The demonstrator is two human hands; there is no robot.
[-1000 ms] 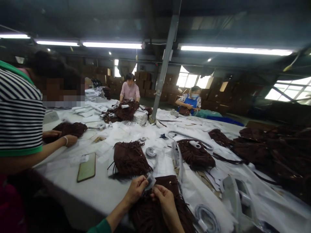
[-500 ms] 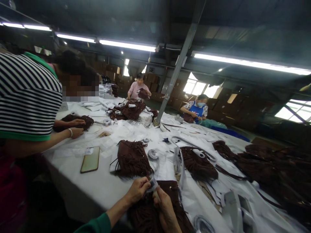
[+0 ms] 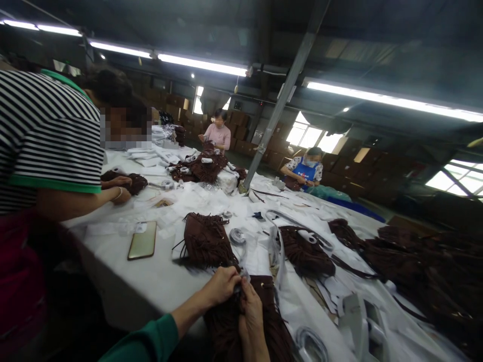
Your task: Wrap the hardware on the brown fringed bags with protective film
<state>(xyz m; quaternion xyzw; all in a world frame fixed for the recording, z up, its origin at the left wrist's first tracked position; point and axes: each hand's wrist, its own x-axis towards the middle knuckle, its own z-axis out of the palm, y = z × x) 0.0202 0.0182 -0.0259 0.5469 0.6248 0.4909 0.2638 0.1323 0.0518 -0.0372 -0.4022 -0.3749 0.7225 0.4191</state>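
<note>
My left hand (image 3: pixel 222 285) is closed, thumb and forefinger pinching a small piece of clear plastic wrap (image 3: pixel 245 274). Close beside it, my right hand (image 3: pixel 251 307) pinches the same plastic between thumb and fingers. Under both hands lies a dark brown fringed bag (image 3: pixel 268 296) with a small gold-coloured stud, partly covered by my wrists. What the plastic is wrapped around, if anything, is hidden by my fingertips. Just beyond, a second brown fringed bag (image 3: pixel 206 239) lies on white paper, next to a roll of grey-wrapped strap (image 3: pixel 237 236).
A phone (image 3: pixel 142 240) lies on the white-covered table (image 3: pixel 169 286). At right are another fringed bag (image 3: pixel 307 251), a tape dispenser (image 3: pixel 360 327) and a dark heap of bags (image 3: pixel 426 271). A metal post (image 3: pixel 277 105) rises mid-table. Co-workers handle bags at left and across the table.
My hands have shifted slightly up and come closer together, covering more of the plastic. Across the table, the co-worker in pink has lowered a bag; the striped-shirt co-worker's arms have shifted slightly.
</note>
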